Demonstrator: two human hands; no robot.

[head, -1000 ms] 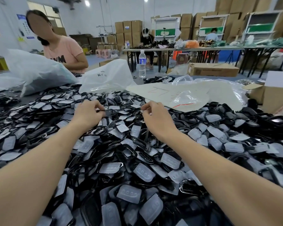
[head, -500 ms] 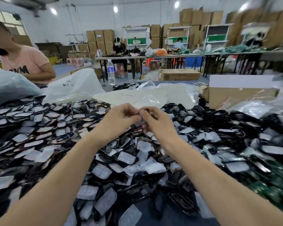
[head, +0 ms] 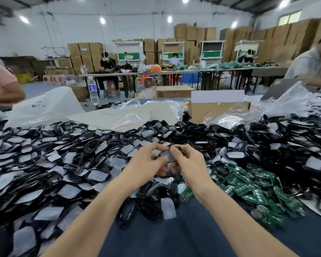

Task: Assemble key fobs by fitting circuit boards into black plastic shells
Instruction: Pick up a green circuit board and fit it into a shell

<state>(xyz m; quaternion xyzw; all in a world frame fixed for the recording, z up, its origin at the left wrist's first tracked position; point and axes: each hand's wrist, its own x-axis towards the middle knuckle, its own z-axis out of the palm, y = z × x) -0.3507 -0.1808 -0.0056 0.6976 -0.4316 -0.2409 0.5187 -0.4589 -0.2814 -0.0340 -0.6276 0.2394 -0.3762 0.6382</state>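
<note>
Both hands are raised together over the table, with one black shell between them at centre view.

- Left hand: fingers curled, gripping the shell's left end from the side and below.
- Right hand: thumb and forefinger pinch the shell's right end.
- The shell's long axis seems to run roughly hand to hand, the right end slightly lower.
- Cannot tell whether a board already sits inside.
- The green circuit boards lie in a pile to the right and a little nearer the body, close to the right hand.
- The heap of loose shells lies to the left.

Judgement: if a board is needed, the right hand is better placed to fetch it while the left keeps the shell.
</note>
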